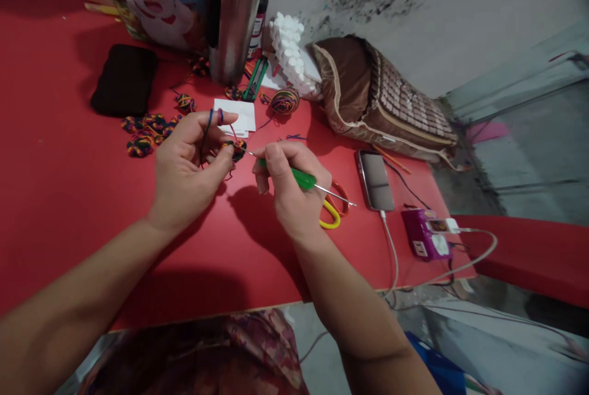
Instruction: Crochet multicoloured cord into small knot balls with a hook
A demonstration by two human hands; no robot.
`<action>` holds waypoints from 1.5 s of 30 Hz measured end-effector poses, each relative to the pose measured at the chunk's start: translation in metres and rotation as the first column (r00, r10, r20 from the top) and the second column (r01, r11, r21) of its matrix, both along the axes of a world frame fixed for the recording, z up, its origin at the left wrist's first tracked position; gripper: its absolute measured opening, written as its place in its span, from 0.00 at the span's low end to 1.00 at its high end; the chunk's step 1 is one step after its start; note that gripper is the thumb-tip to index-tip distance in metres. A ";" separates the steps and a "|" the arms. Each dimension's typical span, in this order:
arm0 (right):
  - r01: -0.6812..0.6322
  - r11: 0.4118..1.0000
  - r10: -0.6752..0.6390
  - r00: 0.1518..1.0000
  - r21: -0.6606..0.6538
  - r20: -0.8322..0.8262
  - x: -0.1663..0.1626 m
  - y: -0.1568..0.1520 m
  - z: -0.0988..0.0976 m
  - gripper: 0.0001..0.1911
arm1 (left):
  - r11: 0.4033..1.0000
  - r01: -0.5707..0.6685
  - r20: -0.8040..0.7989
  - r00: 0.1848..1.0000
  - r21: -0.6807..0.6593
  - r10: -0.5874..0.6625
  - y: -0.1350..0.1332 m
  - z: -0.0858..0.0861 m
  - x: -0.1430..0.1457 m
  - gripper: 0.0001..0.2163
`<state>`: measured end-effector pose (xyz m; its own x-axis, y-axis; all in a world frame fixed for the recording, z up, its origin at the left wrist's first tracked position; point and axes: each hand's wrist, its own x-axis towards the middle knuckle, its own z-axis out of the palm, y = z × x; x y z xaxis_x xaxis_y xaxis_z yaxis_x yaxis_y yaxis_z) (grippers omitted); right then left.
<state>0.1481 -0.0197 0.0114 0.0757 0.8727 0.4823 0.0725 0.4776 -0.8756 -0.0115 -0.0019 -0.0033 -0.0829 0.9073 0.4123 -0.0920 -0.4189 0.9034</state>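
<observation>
Between thumb and fingers, my left hand [186, 168] pinches a small dark multicoloured crochet piece [237, 150]. Yarn [221, 116] loops round its raised index finger, and a dark strand hangs down by the palm. My right hand [294, 183] is closed round the green handle of a crochet hook [304, 179]. One thin metal end points left and meets the crochet piece; the other sticks out to the right. Several finished-looking crochet pieces [142, 134] lie left of my left hand. A ball of multicoloured yarn [284, 102] rests beyond my hands.
Scissors [330, 221] with yellow and red handles lie under my right hand. Right of them are a phone [375, 180] on a white cable and a purple power box [426, 235]. A metal flask [237, 21], green cutter [256, 79], black case [124, 80] and brown bag [391, 94] stand or lie behind.
</observation>
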 end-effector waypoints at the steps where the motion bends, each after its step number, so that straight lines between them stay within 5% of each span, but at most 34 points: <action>1: 0.000 1.000 -0.001 1.000 0.022 0.008 0.000 -0.001 0.000 0.14 | 1.000 -0.008 -0.001 1.000 -0.004 0.008 0.000 0.000 0.000 0.13; 9: 0.024 0.973 -0.079 0.969 0.228 0.236 -0.003 -0.010 -0.003 0.07 | 0.995 -0.096 0.039 0.995 -0.021 0.097 -0.002 0.004 0.006 0.15; 15: 0.047 0.982 -0.096 0.958 0.182 0.270 -0.005 -0.015 -0.002 0.08 | 0.991 -0.094 0.049 0.994 -0.092 0.099 -0.013 0.012 0.011 0.15; 19: -0.028 0.999 0.027 0.999 0.028 0.029 -0.003 -0.006 -0.007 0.07 | 0.996 -0.084 0.091 0.992 -0.036 0.087 -0.013 0.009 0.011 0.16; 23: -0.290 0.951 0.245 0.918 -0.106 -0.313 -0.002 0.011 -0.015 0.11 | 0.994 -0.108 0.093 0.990 0.015 0.106 -0.010 0.007 0.008 0.17; 30: -0.464 0.884 0.408 0.832 -0.066 -0.376 0.000 0.018 -0.017 0.13 | 0.991 -0.133 0.062 0.989 0.016 0.132 -0.017 0.017 0.008 0.17; 38: -0.471 0.882 0.458 0.844 0.025 -0.278 0.006 0.019 -0.021 0.07 | 0.989 -0.136 0.038 0.990 0.059 0.134 -0.017 0.012 0.006 0.22; 45: -0.257 0.966 0.246 0.947 0.031 0.209 0.015 0.001 0.002 0.08 | 1.000 -0.030 0.208 0.978 -0.009 0.031 -0.010 0.011 0.007 0.23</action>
<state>0.1632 -0.0187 0.0138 -0.2464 0.8212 0.5146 0.1154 0.5521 -0.8258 -0.0049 -0.0119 0.0073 -0.1938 0.9055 0.3775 -0.2652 -0.4188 0.8685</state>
